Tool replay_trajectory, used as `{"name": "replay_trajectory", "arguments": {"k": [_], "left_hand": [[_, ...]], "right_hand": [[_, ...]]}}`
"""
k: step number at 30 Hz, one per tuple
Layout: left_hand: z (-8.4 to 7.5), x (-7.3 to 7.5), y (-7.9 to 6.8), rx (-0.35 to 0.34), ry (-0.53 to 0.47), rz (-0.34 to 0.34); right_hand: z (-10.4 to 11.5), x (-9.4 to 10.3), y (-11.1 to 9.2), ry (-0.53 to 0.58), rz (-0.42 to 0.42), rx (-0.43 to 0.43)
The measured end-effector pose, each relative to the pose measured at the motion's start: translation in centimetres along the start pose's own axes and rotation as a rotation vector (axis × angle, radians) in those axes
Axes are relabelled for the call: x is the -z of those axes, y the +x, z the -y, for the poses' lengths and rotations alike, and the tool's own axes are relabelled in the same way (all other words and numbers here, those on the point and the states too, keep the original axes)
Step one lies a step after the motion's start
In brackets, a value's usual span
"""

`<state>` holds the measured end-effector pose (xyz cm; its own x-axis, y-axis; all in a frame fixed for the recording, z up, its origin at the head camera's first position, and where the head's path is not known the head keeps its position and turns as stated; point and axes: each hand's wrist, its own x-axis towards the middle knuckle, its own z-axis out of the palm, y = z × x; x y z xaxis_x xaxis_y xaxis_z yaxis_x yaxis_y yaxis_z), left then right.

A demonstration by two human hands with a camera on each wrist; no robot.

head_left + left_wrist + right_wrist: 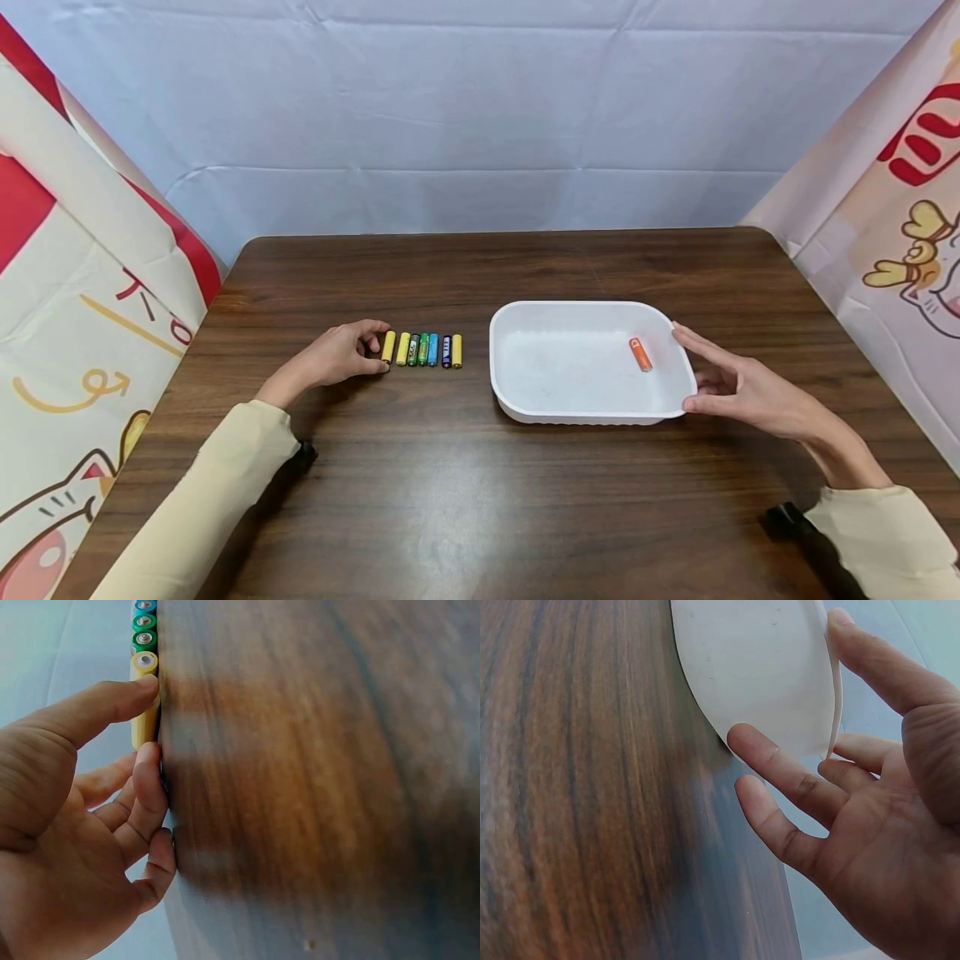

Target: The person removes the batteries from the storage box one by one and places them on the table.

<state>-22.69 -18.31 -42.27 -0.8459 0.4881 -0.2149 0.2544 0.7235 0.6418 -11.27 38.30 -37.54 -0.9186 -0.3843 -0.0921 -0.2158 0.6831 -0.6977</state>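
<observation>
A row of several small batteries lies on the table, among them a green battery (423,349), a blue battery (433,350) and a yellow battery (387,347) at the left end. My left hand (347,353) pinches that end battery, index fingertip at its far end and thumb at its near end. In the left wrist view the thumb overlaps the yellow casing. To the right stands a white plastic tub (517,410), an orange battery (641,354) lying inside near its right wall. My right hand (757,398) holds the tub's right end, thumb (855,637) on the rim and fingers against the outer wall.
The dark wood-grain table (420,500) carries everything. A pale cloth backdrop (480,125) hangs behind its far edge, and printed cloths hang at left and right. The gap between the battery row and the tub shows bare wood.
</observation>
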Motion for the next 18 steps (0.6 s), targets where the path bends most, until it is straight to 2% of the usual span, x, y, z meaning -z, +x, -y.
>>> {"name": "replay_trajectory", "arguments": {"k": [7,18], "left_hand": [[-0.3,0.3,-0.4,-0.002,-0.039,0.023],[-1.2,0.1,-1.5,-0.026,-0.123,-0.061]], "right_hand": [[0.0,0.0,0.0,0.004,0.003,0.007],[0.1,0.0,0.0,0.008,0.005,0.008]]}}
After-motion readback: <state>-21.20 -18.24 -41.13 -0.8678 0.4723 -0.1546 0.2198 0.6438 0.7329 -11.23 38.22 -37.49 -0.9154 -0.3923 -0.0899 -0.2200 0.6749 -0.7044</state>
